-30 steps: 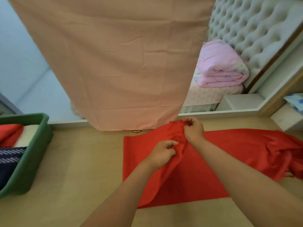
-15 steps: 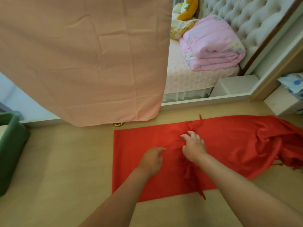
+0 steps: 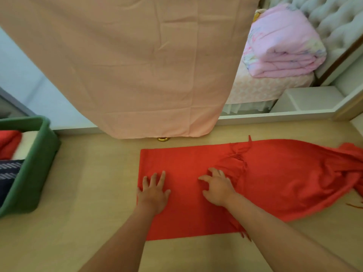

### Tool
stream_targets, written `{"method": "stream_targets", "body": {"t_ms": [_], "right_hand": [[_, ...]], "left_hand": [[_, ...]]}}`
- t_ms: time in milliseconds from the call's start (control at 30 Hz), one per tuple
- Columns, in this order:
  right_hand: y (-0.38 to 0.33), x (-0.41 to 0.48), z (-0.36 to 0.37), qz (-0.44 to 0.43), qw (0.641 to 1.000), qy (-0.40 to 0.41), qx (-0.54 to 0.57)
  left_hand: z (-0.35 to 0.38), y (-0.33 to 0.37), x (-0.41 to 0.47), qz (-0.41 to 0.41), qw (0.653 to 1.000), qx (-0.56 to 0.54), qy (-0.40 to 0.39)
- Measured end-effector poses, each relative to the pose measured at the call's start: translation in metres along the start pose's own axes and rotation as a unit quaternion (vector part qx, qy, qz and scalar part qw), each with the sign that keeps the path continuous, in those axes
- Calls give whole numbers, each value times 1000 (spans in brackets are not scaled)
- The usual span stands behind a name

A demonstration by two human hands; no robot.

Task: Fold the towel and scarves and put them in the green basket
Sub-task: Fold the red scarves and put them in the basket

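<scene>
Both hands are lying on the red scarf (image 3: 275, 183), near the front edge of the light wooden surface (image 3: 88, 193). The left hand (image 3: 153, 193) is pressing flat on the scarf's left end with its fingers spread. The right hand (image 3: 216, 189), with fingers spread and a little bent, is resting beside the fringed end that is folded over, and it is gripping nothing. The left part is lying smooth, but the right part is trailing in a bunch toward the right edge, so I judge this scarf is only at its first fold. At the left edge, the green basket (image 3: 39, 154) is already holding a folded red piece (image 3: 8, 144), a cream one (image 3: 27, 146) and a dark striped one (image 3: 7, 173). Beyond, a pink cloth (image 3: 137, 65) is hanging.
</scene>
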State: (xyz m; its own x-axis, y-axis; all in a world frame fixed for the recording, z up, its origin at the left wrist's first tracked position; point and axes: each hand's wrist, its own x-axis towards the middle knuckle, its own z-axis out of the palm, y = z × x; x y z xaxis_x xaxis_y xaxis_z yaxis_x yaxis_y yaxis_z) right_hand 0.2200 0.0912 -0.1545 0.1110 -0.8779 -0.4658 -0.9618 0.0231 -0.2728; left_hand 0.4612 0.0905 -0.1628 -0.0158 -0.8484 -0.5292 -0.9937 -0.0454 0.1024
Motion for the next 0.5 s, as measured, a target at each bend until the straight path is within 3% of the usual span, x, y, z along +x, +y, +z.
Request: {"method": "stream_targets", "body": {"t_ms": [333,433,500], "right_hand": [[-115,28,25,-85,995,-38,47],[-135,38,21,-103,994,1,27],[-138,49,14,-112,992,62,-23]], "left_hand": [[-25,-92,8,-161,985,55,36],[-29,-101,18,-132,984,58,104],[-27,-104,30,-45,987,14,152]]}}
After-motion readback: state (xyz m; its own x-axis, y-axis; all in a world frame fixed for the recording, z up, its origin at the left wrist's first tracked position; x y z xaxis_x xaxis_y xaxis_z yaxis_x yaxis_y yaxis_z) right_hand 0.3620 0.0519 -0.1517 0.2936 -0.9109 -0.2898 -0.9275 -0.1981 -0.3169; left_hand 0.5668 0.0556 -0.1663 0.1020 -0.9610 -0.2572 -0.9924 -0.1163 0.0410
